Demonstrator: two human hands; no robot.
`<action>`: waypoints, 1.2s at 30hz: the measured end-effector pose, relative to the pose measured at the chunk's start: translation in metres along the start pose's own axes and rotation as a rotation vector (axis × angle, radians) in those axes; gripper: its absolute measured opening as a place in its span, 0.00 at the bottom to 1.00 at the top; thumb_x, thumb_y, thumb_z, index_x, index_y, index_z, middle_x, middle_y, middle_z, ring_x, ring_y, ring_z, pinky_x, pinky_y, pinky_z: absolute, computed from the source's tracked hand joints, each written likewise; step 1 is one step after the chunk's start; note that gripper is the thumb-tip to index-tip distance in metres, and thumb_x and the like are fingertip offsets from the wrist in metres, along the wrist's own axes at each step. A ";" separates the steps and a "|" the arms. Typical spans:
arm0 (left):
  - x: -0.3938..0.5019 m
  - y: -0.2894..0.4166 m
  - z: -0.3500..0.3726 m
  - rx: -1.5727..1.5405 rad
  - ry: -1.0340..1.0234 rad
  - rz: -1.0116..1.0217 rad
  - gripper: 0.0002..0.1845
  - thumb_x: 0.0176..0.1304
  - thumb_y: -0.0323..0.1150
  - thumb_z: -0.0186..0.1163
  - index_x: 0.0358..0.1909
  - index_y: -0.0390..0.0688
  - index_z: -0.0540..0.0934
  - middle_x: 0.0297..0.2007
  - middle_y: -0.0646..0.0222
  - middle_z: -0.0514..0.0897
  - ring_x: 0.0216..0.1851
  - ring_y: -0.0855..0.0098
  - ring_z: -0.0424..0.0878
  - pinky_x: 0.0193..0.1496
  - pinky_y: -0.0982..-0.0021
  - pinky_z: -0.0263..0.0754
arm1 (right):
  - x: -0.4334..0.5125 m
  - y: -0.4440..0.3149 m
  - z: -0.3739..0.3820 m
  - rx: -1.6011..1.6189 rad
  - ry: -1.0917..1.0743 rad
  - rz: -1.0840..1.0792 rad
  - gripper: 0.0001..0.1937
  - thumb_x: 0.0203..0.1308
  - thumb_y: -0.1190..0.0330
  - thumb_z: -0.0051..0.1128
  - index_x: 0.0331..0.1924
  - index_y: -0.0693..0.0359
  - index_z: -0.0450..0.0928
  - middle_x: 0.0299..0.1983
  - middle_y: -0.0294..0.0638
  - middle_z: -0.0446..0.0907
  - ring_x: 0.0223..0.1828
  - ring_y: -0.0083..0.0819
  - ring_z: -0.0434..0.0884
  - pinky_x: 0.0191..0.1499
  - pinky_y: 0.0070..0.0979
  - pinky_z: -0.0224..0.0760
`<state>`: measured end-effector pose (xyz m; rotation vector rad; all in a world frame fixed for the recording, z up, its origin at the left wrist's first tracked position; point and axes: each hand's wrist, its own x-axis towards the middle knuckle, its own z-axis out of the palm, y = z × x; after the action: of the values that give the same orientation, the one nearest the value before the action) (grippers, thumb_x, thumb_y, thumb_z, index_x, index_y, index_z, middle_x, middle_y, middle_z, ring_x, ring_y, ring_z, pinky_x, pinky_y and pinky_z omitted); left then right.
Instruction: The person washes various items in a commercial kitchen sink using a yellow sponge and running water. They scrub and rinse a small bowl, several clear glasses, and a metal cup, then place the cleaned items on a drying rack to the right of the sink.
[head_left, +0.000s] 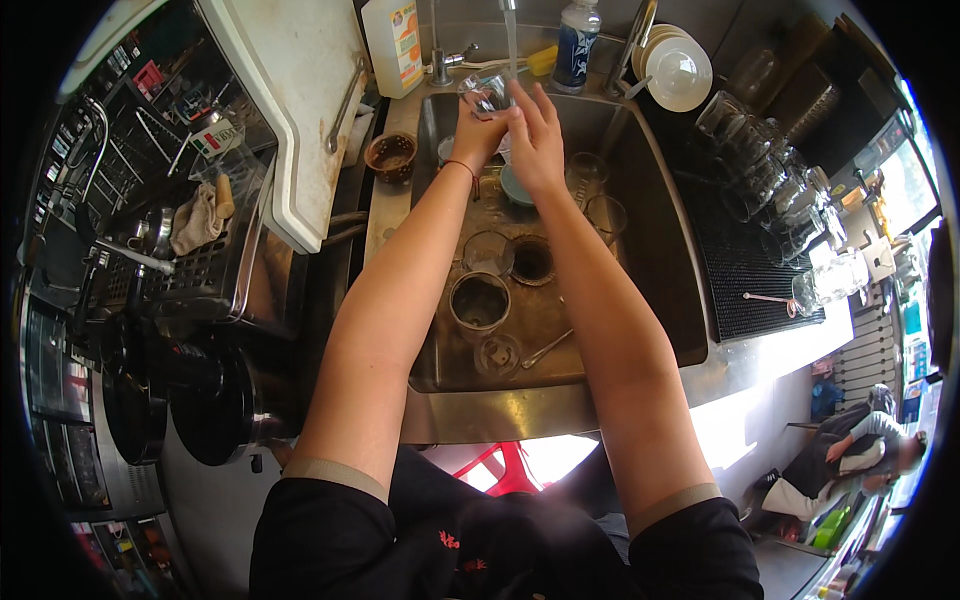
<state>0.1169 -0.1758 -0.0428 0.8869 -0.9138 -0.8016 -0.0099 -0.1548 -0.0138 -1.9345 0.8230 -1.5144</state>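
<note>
My left hand (482, 137) grips a clear drinking glass (486, 96) beneath the tap (508, 4), from which a stream of water (512, 45) runs down. With fingers extended, my right hand (538, 146) is beside the glass; whether it also bears on it I cannot tell. Under my hands is a steel sink (652, 247). Inside it are a pale blue bowl (517, 187), partly hidden by my right hand, a dark-looking cup (480, 301), several glasses (498, 355) and a spoon (546, 349) near the drain (531, 261).
A brown spotted bowl (391, 157) stands on the sink's left ledge. Behind the sink are a white jug (393, 49) and a blue-labelled bottle (576, 45). Stacked plates (677, 73) lean at the back right. Several glass mugs (772, 187) stand on a black mat (750, 289). A person (840, 457) sits far right.
</note>
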 end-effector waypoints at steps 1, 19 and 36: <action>0.000 -0.001 0.000 -0.001 0.003 -0.003 0.32 0.57 0.34 0.75 0.59 0.45 0.68 0.40 0.67 0.83 0.36 0.76 0.82 0.33 0.74 0.76 | 0.000 -0.004 0.000 -0.035 -0.034 -0.044 0.23 0.76 0.55 0.51 0.71 0.46 0.75 0.75 0.52 0.64 0.73 0.51 0.68 0.71 0.41 0.65; -0.008 0.014 0.005 0.037 -0.052 -0.083 0.41 0.53 0.29 0.79 0.60 0.39 0.60 0.43 0.56 0.86 0.43 0.71 0.86 0.48 0.70 0.81 | 0.011 0.000 0.004 0.070 0.069 0.079 0.17 0.62 0.69 0.61 0.55 0.60 0.76 0.52 0.47 0.83 0.40 0.34 0.86 0.48 0.33 0.78; -0.001 -0.010 0.001 0.215 0.015 0.036 0.37 0.58 0.29 0.76 0.61 0.39 0.61 0.41 0.58 0.86 0.38 0.72 0.86 0.41 0.72 0.81 | 0.007 -0.011 0.005 0.136 0.060 0.225 0.14 0.63 0.71 0.63 0.51 0.61 0.77 0.38 0.43 0.84 0.35 0.32 0.83 0.46 0.31 0.77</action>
<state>0.1135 -0.1792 -0.0520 1.0589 -1.0133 -0.6726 -0.0025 -0.1526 -0.0026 -1.6463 0.9058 -1.4582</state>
